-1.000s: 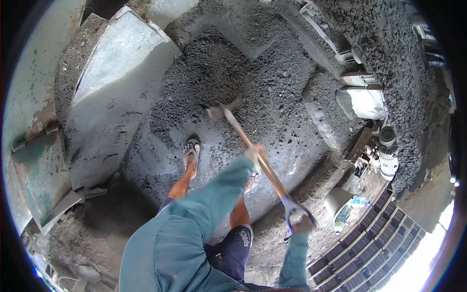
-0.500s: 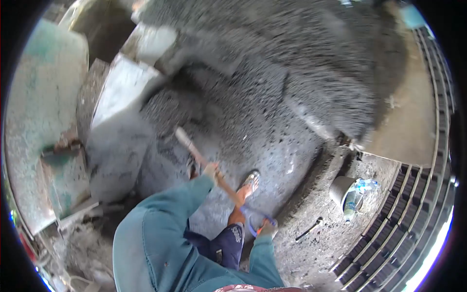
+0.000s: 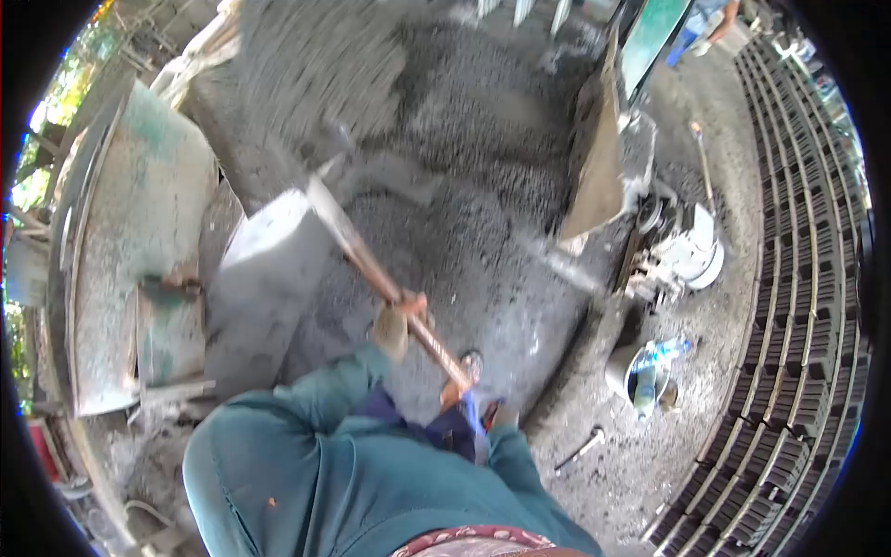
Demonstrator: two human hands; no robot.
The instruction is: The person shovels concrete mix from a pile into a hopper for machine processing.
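Note:
My left hand point(image 3: 393, 329), in a pale glove, is closed round the wooden shaft of a long-handled shovel point(image 3: 357, 249). Lower right, my right hand point(image 3: 502, 415) is wrapped round the shovel's blue grip, partly hidden by my sleeve. The shaft slants to the upper left, where motion smears the blade against dark, wet-looking gravelly material point(image 3: 464, 107). One of my feet point(image 3: 472, 365) shows beside the shaft's lower end.
To the left stands a worn metal panel point(image 3: 153, 223). At right are a bucket point(image 3: 617, 373) with bottles, a hammer point(image 3: 580, 449), a white-and-dark machine point(image 3: 691, 249), an upright board point(image 3: 599, 181) and racks of dark blocks point(image 3: 789, 288). Another person point(image 3: 710, 20) is at the upper right.
The view has tilted up and shifted, bringing the machine and other person into sight. Both hands still hold the shovel, whose head end now reaches higher in the view.

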